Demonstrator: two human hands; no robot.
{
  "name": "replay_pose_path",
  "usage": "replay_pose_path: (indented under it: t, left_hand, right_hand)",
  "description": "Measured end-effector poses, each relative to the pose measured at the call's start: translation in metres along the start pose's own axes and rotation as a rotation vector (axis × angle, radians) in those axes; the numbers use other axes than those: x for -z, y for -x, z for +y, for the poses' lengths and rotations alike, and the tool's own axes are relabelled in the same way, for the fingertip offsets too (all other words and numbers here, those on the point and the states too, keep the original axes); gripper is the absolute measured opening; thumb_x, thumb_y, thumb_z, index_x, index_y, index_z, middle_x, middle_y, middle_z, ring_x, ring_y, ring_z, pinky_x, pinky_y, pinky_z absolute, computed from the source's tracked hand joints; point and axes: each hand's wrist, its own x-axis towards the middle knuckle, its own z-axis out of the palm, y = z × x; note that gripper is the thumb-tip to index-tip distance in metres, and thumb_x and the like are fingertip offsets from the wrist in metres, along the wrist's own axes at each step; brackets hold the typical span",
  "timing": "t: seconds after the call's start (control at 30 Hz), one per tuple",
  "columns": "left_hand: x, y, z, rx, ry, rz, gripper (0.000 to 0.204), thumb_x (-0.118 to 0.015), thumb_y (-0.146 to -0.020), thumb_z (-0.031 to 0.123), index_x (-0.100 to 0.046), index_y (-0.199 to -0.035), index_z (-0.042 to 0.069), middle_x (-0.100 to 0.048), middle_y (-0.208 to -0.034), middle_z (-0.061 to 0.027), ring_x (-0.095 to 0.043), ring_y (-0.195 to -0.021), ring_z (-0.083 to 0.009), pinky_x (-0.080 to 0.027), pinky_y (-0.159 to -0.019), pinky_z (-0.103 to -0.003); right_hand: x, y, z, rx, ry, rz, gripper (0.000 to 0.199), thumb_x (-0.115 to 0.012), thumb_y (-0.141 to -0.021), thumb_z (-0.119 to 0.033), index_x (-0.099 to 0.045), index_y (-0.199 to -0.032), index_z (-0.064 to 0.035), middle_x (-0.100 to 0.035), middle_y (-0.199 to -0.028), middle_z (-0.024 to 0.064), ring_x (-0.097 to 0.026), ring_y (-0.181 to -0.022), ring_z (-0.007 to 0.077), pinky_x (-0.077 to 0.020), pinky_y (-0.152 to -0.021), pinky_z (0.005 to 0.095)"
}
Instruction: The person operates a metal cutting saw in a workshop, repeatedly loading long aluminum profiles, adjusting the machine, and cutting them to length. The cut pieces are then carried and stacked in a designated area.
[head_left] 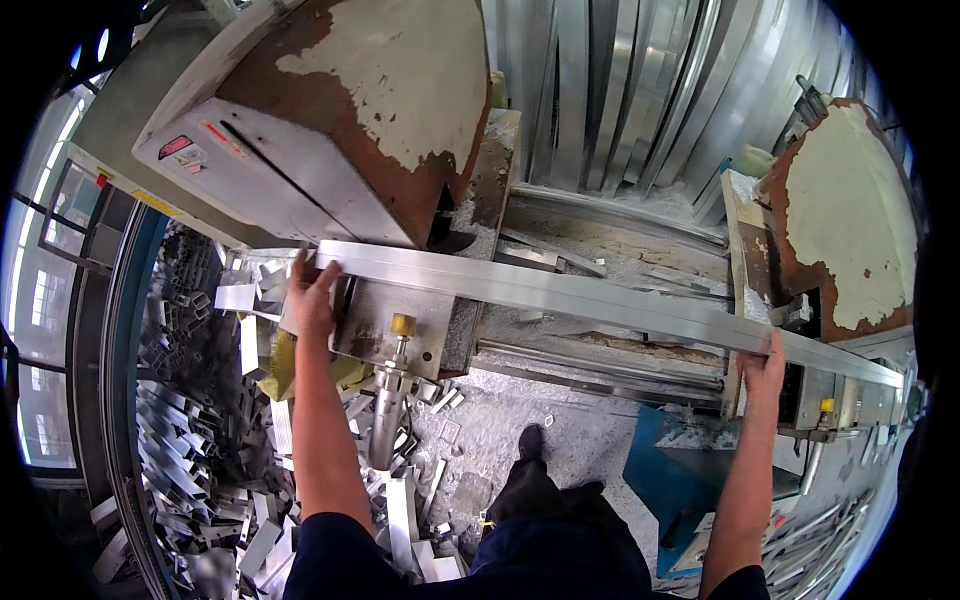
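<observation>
The long metal bar [560,297] spans both machine beds [372,312], seemingly placed but unclamped: the left cylinder [386,425] has its yellow tip apart from it. The left hand [314,300] has thumb and fingers parted at the bar's left end, grip uncertain; the right hand [763,372] curls around it farther along. Offcuts [178,440] heap below, at left.

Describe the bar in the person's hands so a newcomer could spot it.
Start from the large rusty machine housing at upper left. Just below it, a long silvery bar slants down rightwards. Unlike the upright metal lengths behind, it lies crosswise, held by the left hand and right hand.
</observation>
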Motion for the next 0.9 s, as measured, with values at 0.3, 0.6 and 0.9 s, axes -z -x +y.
replay_pose_path:
  t: [0.3,0.6,0.9]
  left_hand:
    - [-0.024,0.029,0.014,-0.064,-0.27,-0.125,0.068,-0.075,-0.074,0.005,-0.041,-0.132,-0.004,-0.052,-0.125,-0.0139,-0.052,-0.111,-0.0198,-0.041,-0.096,-0.03]
    - [-0.036,0.031,0.002,-0.124,-0.331,-0.146,0.073,-0.079,-0.071,0.008,-0.04,-0.131,-0.008,-0.052,-0.126,-0.0202,-0.052,-0.116,-0.0238,-0.041,-0.098,-0.033]
    - [-0.027,0.025,0.012,-0.082,-0.298,-0.182,0.069,-0.078,-0.072,0.009,-0.042,-0.129,-0.008,-0.053,-0.126,-0.0204,-0.051,-0.116,-0.0231,-0.04,-0.1,-0.034]
  right_hand:
    - [0.006,-0.03,-0.018,0.038,0.045,-0.001,0.04,-0.056,-0.093,-0.029,-0.051,-0.121,-0.0008,-0.058,-0.114,0.0132,-0.054,-0.107,0.0273,-0.0446,-0.093,0.0445]
    - [0.043,-0.062,-0.036,0.061,0.057,-0.066,0.037,-0.058,-0.093,-0.027,-0.051,-0.117,-0.0001,-0.058,-0.112,0.0131,-0.056,-0.103,0.0254,-0.0457,-0.092,0.0421]
    - [0.065,-0.07,-0.027,0.268,0.293,-0.081,0.042,-0.059,-0.092,-0.023,-0.047,-0.124,0.0009,-0.057,-0.116,0.0147,-0.055,-0.108,0.0267,-0.0446,-0.096,0.0427]
